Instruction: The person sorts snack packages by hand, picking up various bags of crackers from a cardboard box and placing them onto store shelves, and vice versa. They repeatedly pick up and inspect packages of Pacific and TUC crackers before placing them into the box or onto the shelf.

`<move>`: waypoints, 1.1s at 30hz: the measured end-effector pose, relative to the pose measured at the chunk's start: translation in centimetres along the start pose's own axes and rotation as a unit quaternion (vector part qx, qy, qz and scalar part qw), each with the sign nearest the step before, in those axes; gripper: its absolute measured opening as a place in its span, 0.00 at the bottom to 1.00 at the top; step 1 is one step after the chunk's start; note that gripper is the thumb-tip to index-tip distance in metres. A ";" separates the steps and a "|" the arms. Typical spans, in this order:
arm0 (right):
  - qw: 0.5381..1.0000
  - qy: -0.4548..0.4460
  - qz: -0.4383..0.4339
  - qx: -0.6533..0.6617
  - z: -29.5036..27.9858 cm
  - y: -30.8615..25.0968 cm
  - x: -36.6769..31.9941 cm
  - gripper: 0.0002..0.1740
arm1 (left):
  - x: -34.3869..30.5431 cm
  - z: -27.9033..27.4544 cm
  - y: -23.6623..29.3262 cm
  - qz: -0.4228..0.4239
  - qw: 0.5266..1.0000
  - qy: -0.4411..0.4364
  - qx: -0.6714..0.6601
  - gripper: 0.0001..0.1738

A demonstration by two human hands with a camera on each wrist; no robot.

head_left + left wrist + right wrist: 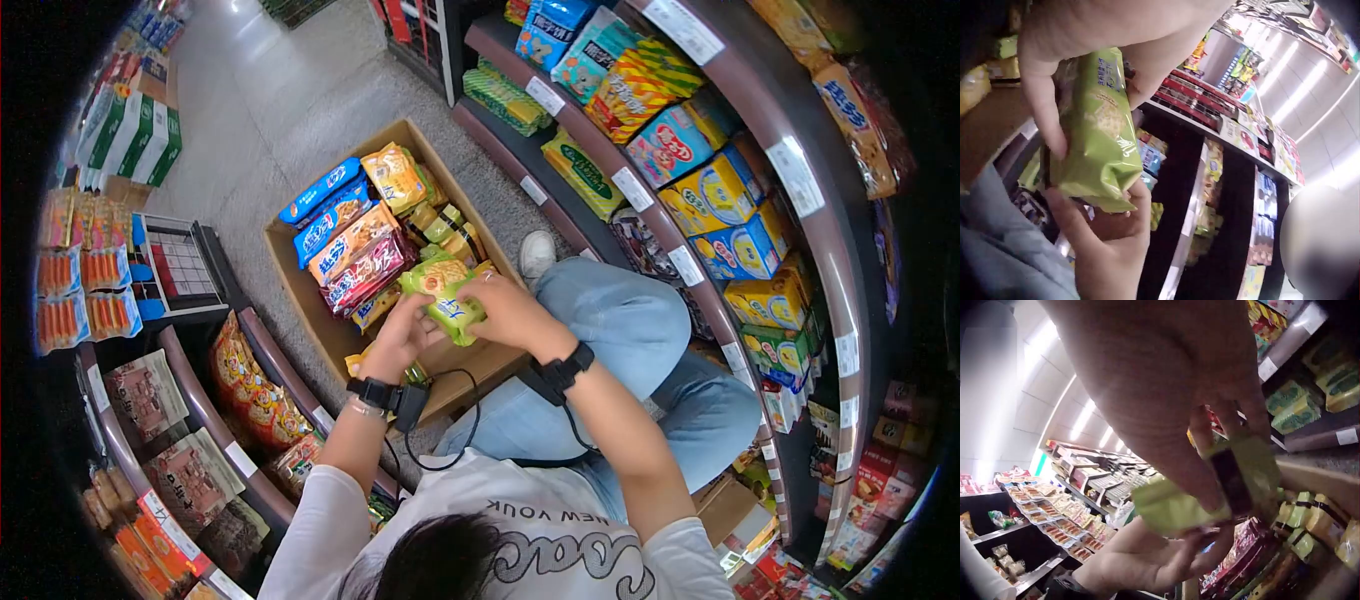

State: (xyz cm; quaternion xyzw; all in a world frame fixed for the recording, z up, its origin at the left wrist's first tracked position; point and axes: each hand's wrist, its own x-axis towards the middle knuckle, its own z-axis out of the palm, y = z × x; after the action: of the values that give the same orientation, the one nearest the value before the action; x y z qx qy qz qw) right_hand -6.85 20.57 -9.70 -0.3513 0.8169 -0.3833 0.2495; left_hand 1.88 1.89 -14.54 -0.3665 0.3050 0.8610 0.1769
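Note:
Both hands hold a green biscuit pack (440,290) over the near part of an open cardboard box. My left hand (400,335) grips one side of it; in the left wrist view its thumb and fingers (1054,134) straddle the wrapper. From the other side my right hand (508,315) holds it, fingers curled over the top in the head view. A dark band crosses the green wrapper (1172,509) in the right wrist view, where the left hand (1154,556) lies beneath it. Blue, orange and dark red packs (365,270) lie in the box beside more yellow-green ones (445,228).
The cardboard box (300,310) stands on the grey floor between the shelves. Stocked shelves with price tags rise on the right (640,190) and left (240,455). The person's bent leg (630,310) lies against the box's right side. Cartons (130,130) stand farther off.

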 end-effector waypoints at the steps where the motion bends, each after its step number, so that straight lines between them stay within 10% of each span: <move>1: 0.999 -0.032 0.036 -0.007 0.4 0.8 1.0 0.22 | 0.7 -0.1 0.0 0.001 1.000 -0.002 0.015 0.24; 14: 0.920 -0.116 0.371 0.051 9.9 11.1 6.8 0.42 | 11.4 -6.8 -5.2 -0.160 0.984 0.079 0.017 0.18; 33: 0.866 -0.056 0.467 0.171 13.4 16.2 6.4 0.41 | 22.1 -8.3 -12.1 -0.141 0.968 0.094 0.184 0.10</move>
State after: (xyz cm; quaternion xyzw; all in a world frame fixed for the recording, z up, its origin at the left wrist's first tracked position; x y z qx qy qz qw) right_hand -8.00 17.08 -31.35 0.0990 0.7922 -0.3350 0.5004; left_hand -2.15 7.36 -40.14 -0.4464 0.4184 0.7183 0.3312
